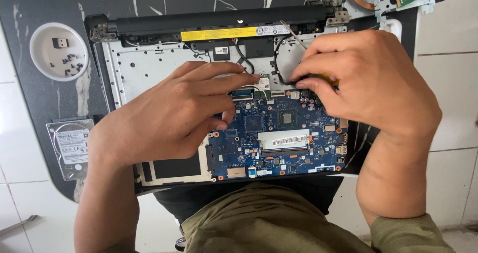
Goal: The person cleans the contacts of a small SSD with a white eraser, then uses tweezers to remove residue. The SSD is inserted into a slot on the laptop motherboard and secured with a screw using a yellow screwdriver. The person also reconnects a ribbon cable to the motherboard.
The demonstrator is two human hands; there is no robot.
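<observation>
- The opened laptop chassis (pixel 149 68) lies on a dark marbled table (pixel 40 4), base side up, with the blue motherboard (pixel 279 133) exposed in its lower middle area.
- The right hand (pixel 368 83) is closed narrowly around a tool with a yellow grip (pixel 328 77); its thin metal shaft (pixel 294 35) projects up and to the left above the hand. The tip is hidden behind the fingers.
- The left hand (pixel 169 118) holds nothing. It rests spread over the left part of the motherboard, with its index finger reaching to the small wireless card (pixel 263 85) at the board's top edge.
- Judged step in hand: work on a fastener or connector at the upper edge of the motherboard, near the black cable loop (pixel 279 63).
- The next move calls for steady downward pressure on the tool while the left hand keeps the board from shifting.
- The white round dish (pixel 37 59) at upper left holds small dark screws (pixel 69 63); a removed hard drive (pixel 69 148) lies just left of the chassis.
- The long battery bar (pixel 219 26) sits along the chassis hinge edge.
</observation>
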